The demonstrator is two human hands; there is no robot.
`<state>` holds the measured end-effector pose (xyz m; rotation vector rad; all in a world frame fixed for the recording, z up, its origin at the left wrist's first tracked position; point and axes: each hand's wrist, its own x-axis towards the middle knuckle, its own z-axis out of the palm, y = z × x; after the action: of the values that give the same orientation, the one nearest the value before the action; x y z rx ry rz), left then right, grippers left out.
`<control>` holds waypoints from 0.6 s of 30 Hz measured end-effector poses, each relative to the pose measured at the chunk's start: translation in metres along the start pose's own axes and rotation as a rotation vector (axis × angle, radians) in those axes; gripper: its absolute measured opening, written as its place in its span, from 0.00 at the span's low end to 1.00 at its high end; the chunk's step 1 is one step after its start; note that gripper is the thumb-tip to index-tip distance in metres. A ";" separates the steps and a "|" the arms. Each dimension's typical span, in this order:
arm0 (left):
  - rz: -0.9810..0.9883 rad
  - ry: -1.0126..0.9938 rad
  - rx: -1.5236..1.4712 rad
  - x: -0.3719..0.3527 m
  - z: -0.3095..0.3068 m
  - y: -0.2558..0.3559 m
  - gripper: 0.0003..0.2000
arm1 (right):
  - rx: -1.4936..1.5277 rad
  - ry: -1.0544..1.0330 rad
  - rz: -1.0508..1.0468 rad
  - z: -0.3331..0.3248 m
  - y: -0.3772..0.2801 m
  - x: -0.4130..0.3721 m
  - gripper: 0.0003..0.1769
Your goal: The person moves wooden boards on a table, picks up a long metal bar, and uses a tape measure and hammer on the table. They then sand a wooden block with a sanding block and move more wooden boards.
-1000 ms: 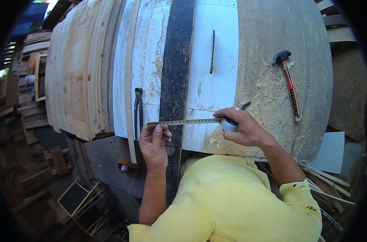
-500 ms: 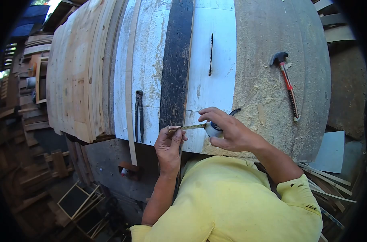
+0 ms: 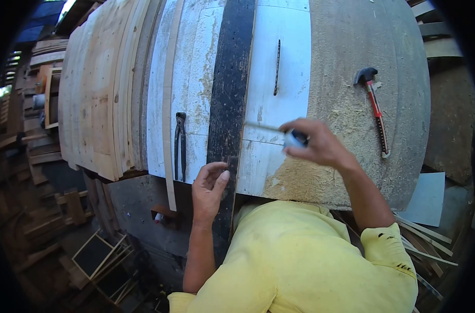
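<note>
In my right hand [image 3: 321, 143] is a tape measure [image 3: 295, 139], held over the white boards. Its blade [image 3: 263, 126], smeared by motion, sticks out leftward to the edge of a long dark board [image 3: 229, 78]. My left hand [image 3: 208, 190] hovers at the near part of that board, thumb and index finger apart and the other fingers loosely curled. I make out nothing held in it. To its left lie black pincers [image 3: 180, 146] on a white board.
A claw hammer [image 3: 374, 109] with a red and black handle lies right, among sawdust [image 3: 300, 180]. A thin dark rod [image 3: 277, 68] rests on the white board [image 3: 295, 31]. A narrow wooden strip [image 3: 169, 104] overhangs the near edge; stacked planks [image 3: 96, 94] stand left.
My left hand has let go of the tape's end and dropped slightly left. My right hand has carried the tape measure forward and right, its blade still out.
</note>
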<state>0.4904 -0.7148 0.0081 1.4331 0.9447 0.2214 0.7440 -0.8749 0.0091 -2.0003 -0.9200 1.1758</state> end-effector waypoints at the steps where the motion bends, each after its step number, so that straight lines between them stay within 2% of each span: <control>1: 0.003 0.034 0.029 -0.002 -0.011 -0.010 0.12 | 0.003 -0.004 0.001 -0.006 0.009 0.006 0.23; 3: -0.043 0.108 0.106 -0.007 -0.032 -0.026 0.12 | -0.095 0.211 0.035 -0.016 0.026 0.021 0.24; 5: -0.109 0.242 0.261 -0.013 -0.049 -0.046 0.12 | -0.159 0.260 0.033 -0.025 0.032 0.032 0.24; 6: -0.113 0.244 0.263 -0.016 -0.056 -0.056 0.12 | -0.226 0.314 0.029 -0.028 0.034 0.039 0.24; 8: -0.143 0.282 0.542 -0.022 -0.067 -0.073 0.17 | -0.281 0.321 -0.004 -0.031 0.035 0.052 0.24; 9: -0.147 0.281 0.543 -0.025 -0.068 -0.081 0.17 | -0.322 0.318 -0.028 -0.031 0.033 0.057 0.24; 11: -0.271 0.274 0.766 -0.027 -0.068 -0.088 0.22 | -0.362 0.314 -0.052 -0.031 0.026 0.065 0.25; 14: -0.386 0.199 0.656 -0.028 -0.058 -0.088 0.26 | -0.422 0.263 -0.018 -0.029 0.022 0.072 0.24; 16: -0.399 0.133 0.640 -0.026 -0.062 -0.101 0.27 | -0.406 0.298 -0.051 -0.025 0.025 0.073 0.24; 18: -0.347 0.075 0.493 -0.023 -0.061 -0.102 0.26 | -0.398 0.270 -0.029 -0.025 0.023 0.075 0.24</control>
<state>0.3944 -0.7043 -0.0656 1.6789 1.3540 -0.2348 0.7995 -0.8312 -0.0336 -2.3759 -1.1003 0.7191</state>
